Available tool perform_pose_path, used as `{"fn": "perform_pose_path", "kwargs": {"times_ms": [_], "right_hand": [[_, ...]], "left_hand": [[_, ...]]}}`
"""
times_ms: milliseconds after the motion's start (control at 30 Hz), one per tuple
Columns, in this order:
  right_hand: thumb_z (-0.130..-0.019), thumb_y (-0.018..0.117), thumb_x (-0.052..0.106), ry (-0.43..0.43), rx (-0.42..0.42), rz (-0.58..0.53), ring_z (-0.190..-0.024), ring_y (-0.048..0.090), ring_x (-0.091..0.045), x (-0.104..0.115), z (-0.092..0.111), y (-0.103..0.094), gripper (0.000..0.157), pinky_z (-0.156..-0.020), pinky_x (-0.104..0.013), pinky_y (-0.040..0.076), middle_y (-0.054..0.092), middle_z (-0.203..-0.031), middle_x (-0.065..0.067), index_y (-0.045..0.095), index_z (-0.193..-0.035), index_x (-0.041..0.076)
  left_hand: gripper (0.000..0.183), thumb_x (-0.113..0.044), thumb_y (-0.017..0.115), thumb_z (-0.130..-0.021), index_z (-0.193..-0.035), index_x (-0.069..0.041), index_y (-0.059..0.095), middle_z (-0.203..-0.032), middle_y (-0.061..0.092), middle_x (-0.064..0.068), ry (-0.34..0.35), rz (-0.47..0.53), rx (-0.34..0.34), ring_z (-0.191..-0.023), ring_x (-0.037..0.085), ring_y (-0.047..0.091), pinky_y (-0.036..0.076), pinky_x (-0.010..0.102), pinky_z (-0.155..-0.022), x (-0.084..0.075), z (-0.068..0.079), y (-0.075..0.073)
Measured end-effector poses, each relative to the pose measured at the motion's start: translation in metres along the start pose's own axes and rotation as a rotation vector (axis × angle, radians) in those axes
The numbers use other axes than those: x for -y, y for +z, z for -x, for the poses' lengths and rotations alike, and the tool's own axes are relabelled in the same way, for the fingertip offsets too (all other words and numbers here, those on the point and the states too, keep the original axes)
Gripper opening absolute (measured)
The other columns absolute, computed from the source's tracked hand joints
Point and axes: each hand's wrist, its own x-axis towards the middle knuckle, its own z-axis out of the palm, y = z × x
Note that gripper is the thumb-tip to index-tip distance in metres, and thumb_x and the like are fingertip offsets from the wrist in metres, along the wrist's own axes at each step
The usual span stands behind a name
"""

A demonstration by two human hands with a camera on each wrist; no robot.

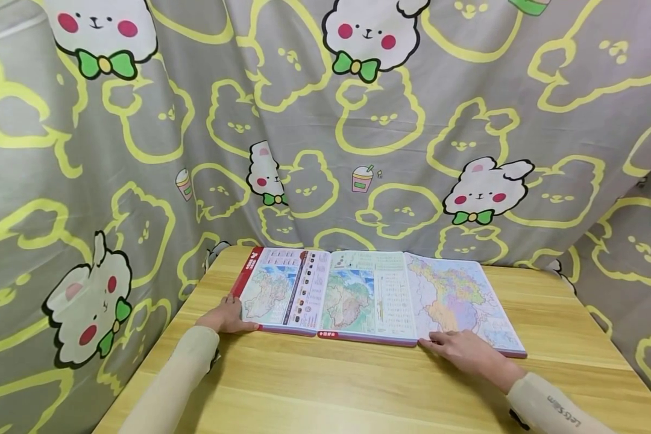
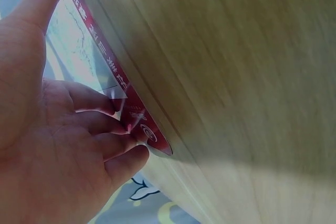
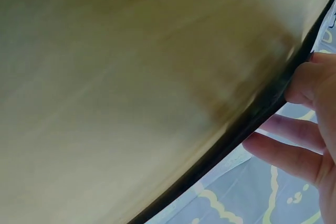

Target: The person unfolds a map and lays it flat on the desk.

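Note:
Three thick map panels lie side by side on the table in the head view: a left panel (image 1: 271, 295) with a red side strip, a middle panel (image 1: 349, 301) and a right panel (image 1: 456, 295) with coloured regions. My left hand (image 1: 229, 316) rests at the left panel's near-left corner, thumb along its near edge and fingers at the red strip. In the left wrist view its fingers lie lightly bent against the red border (image 2: 128, 95). My right hand (image 1: 463, 352) touches the right panel's near edge, close to the seam with the middle panel. Its fingers are extended, the thumb at the edge.
The wooden table (image 1: 325, 392) extends in front of the panels and to their right. A grey curtain (image 1: 314, 120) with yellow outlines and white cartoon animals hangs behind the table and down both sides. Beige sleeves (image 1: 168, 377) cover both forearms.

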Motion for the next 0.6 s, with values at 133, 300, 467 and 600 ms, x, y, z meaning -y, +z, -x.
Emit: {"fn": "perform_pose_path", "kwargs": {"times_ms": [133,300,467,600], "right_hand": [[-0.078,0.066,0.003,0.008,0.02,-0.006,-0.078,0.065,-0.022,0.0007,0.0004,0.0022,0.044,-0.05,-0.031,0.051,0.065,-0.106,-0.008,0.066,-0.12,0.015],[-0.08,0.065,0.004,0.0,0.033,0.008,-0.076,0.064,-0.022,0.0026,0.0002,0.0046,0.042,-0.049,-0.03,0.05,0.065,-0.105,-0.007,0.066,-0.12,0.016],[-0.081,0.062,0.004,-0.003,0.028,0.008,-0.078,0.064,-0.022,0.0039,0.0009,0.0056,0.04,-0.051,-0.032,0.051,0.064,-0.105,-0.007,0.066,-0.12,0.015],[-0.08,0.063,0.004,0.014,0.033,-0.008,-0.081,0.064,-0.023,0.0029,0.0024,0.0058,0.041,-0.054,-0.034,0.053,0.064,-0.106,-0.008,0.067,-0.119,0.015]], "left_hand": [[0.111,-0.059,0.068,-0.076,-0.134,0.024,0.024,-0.14,0.021,0.042,-0.002,0.004,-0.006,-0.131,0.051,0.022,0.026,0.058,-0.104,0.0012,-0.0017,0.0011],[0.11,-0.059,0.069,-0.075,-0.132,0.025,0.026,-0.138,0.024,0.042,0.006,-0.007,-0.014,-0.129,0.051,0.025,0.027,0.059,-0.103,0.0036,-0.0018,0.0033],[0.111,-0.058,0.069,-0.076,-0.134,0.025,0.023,-0.141,0.021,0.042,0.002,0.023,-0.009,-0.13,0.051,0.022,0.026,0.059,-0.103,0.004,-0.0012,0.0044],[0.11,-0.056,0.069,-0.077,-0.134,0.025,0.022,-0.141,0.019,0.042,0.006,0.029,-0.02,-0.131,0.051,0.021,0.027,0.059,-0.103,0.0046,-0.0023,0.0051]]}}
